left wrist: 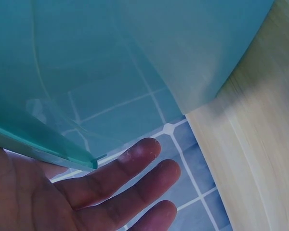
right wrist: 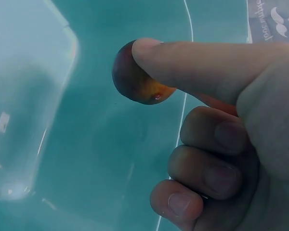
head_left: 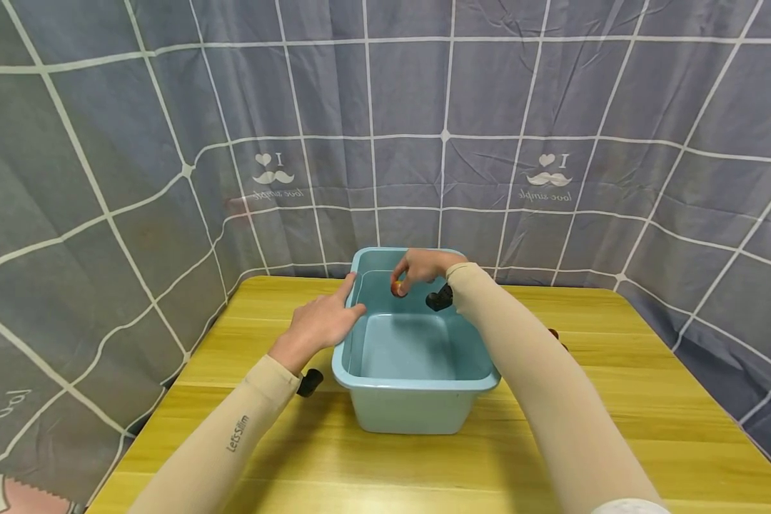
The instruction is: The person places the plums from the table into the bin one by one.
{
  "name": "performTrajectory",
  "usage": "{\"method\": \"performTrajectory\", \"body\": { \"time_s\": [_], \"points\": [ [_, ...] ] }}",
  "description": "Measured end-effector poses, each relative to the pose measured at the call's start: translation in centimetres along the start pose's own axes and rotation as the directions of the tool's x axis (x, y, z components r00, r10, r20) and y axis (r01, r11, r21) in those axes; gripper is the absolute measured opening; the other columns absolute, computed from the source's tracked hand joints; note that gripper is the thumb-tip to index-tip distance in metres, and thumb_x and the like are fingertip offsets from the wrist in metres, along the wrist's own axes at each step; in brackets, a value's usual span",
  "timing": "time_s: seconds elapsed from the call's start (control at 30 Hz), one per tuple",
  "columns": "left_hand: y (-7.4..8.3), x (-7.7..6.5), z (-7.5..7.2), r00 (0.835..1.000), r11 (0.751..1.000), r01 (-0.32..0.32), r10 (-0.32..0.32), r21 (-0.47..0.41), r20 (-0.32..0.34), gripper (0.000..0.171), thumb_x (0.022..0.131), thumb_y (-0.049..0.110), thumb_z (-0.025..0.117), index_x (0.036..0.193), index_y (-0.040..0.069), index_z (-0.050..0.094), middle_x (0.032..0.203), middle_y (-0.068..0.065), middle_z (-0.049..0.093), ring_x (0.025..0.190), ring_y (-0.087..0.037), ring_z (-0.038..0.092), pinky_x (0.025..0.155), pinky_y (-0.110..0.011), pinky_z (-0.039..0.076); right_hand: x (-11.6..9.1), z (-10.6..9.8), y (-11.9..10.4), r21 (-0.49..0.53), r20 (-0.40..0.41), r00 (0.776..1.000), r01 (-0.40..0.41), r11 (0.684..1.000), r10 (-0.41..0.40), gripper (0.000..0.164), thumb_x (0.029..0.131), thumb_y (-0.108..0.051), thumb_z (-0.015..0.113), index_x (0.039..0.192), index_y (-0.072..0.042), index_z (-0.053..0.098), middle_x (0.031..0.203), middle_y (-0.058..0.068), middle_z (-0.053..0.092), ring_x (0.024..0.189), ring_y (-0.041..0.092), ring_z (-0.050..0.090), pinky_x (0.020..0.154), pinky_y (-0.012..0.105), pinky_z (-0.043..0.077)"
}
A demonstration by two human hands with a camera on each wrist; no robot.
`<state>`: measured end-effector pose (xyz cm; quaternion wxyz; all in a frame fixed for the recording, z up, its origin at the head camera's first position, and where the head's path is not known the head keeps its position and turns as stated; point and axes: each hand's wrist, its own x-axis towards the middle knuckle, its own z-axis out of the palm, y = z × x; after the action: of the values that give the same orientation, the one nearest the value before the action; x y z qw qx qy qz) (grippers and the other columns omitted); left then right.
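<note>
My right hand (head_left: 420, 265) is inside a light blue plastic tub (head_left: 415, 385), near its far wall and above the floor of the tub. Thumb and forefinger pinch a small round fruit (right wrist: 130, 77), dark red with an orange patch; its exact kind is unclear. The other fingers of that hand curl toward the palm. My left hand (head_left: 324, 318) rests on the tub's left rim, with the thumb over the inner side. In the left wrist view, several fingers (left wrist: 130, 192) extend loosely outside the tub wall, apart from it.
The tub stands on a yellow wood-grain table (head_left: 283, 457). Partly hidden behind my right forearm, a dark red item (head_left: 554, 333) lies on the table's right side. A grey checked curtain (head_left: 405, 171) hangs around the back and sides.
</note>
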<state>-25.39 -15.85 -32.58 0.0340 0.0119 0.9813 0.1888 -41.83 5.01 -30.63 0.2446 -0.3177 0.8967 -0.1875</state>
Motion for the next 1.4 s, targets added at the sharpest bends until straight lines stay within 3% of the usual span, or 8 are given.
{"method": "performTrajectory", "body": {
  "time_s": [0.17,0.33,0.47,0.57,0.67,0.8,1.07,1.4],
  "points": [
    [0.1,0.0,0.1,1.000,1.000,-0.001,0.001,0.003,-0.004,0.075,0.099,0.057,0.035,0.163,0.034,0.005,0.127,-0.012,0.066,0.098,-0.031,0.064,0.069,-0.044,0.044,-0.1,0.0,0.0,-0.004,-0.012,1.000,-0.015,1.000,0.015,0.042,0.091,-0.019,0.074,0.132,-0.014,0.069,0.131,0.003,0.061,0.058,0.012,0.032,0.054,0.028,0.033],
    [0.0,0.0,0.1,1.000,1.000,-0.002,0.002,0.007,-0.003,0.075,0.099,0.057,0.034,0.164,0.033,0.005,0.137,-0.014,0.062,0.106,-0.034,0.064,0.072,-0.047,0.046,-0.6,-0.1,-0.2,-0.017,-0.029,0.999,-0.022,1.000,0.021,0.039,0.091,-0.022,0.074,0.130,-0.014,0.069,0.135,0.005,0.062,0.091,0.014,0.052,0.068,0.033,0.044],
    [0.0,0.0,0.0,1.000,1.000,-0.003,0.003,0.013,-0.008,0.075,0.098,0.057,0.034,0.164,0.033,0.006,0.139,-0.015,0.061,0.109,-0.035,0.064,0.071,-0.046,0.046,-1.3,-0.5,-0.2,-0.015,-0.037,0.999,-0.011,1.000,0.011,0.035,0.092,-0.021,0.074,0.125,-0.012,0.072,0.124,0.007,0.064,0.066,0.012,0.040,0.058,0.029,0.037],
    [0.0,0.0,0.0,1.000,1.000,-0.007,0.007,0.015,-0.011,0.075,0.098,0.057,0.034,0.164,0.033,0.006,0.140,-0.015,0.060,0.111,-0.036,0.063,0.072,-0.047,0.045,-2.2,-0.9,-0.4,-0.041,-0.052,0.998,0.019,0.999,-0.021,0.033,0.091,-0.020,0.074,0.123,-0.010,0.073,0.118,0.006,0.066,0.063,0.013,0.037,0.060,0.029,0.038],
    [0.0,0.0,0.1,1.000,1.000,-0.010,0.010,0.012,-0.014,0.075,0.098,0.057,0.033,0.164,0.033,0.006,0.141,-0.014,0.059,0.112,-0.036,0.063,0.073,-0.048,0.045,-3.5,-1.3,-0.5,-0.085,-0.062,0.997,0.047,0.995,-0.052,0.032,0.091,-0.022,0.074,0.121,-0.011,0.074,0.122,0.006,0.067,0.084,0.016,0.053,0.076,0.032,0.046],
    [-0.1,0.0,0.2,1.000,1.000,-0.017,0.017,0.007,-0.014,0.075,0.098,0.056,0.033,0.164,0.033,0.005,0.143,-0.014,0.058,0.115,-0.036,0.062,0.072,-0.047,0.044,-5.1,-1.8,-0.4,-0.112,-0.064,0.995,0.065,0.992,-0.073,0.026,0.093,-0.023,0.073,0.118,-0.017,0.074,0.127,0.004,0.064,0.103,0.021,0.056,0.091,0.038,0.047],
    [-0.1,0.0,0.0,1.000,1.000,-0.018,0.018,0.001,-0.014,0.076,0.098,0.057,0.033,0.164,0.032,0.004,0.144,-0.016,0.057,0.118,-0.037,0.062,0.071,-0.047,0.045,-8.5,-2.1,-0.2,-0.108,-0.070,0.992,0.099,0.989,-0.106,0.024,0.093,-0.023,0.072,0.117,-0.018,0.075,0.077,0.004,0.053,0.073,0.017,0.043,0.070,0.033,0.039],
    [-0.1,0.0,0.1,1.000,1.000,-0.020,0.020,-0.017,0.003,0.076,0.098,0.056,0.034,0.164,0.032,0.003,0.145,-0.015,0.056,0.119,-0.036,0.061,0.070,-0.045,0.044,-12.3,-1.3,1.8,-0.077,-0.179,0.968,0.165,0.983,-0.176,0.025,0.094,-0.025,0.072,0.118,-0.019,0.074,0.064,0.000,0.047,0.062,0.015,0.040,0.066,0.031,0.038]
  ]
}}
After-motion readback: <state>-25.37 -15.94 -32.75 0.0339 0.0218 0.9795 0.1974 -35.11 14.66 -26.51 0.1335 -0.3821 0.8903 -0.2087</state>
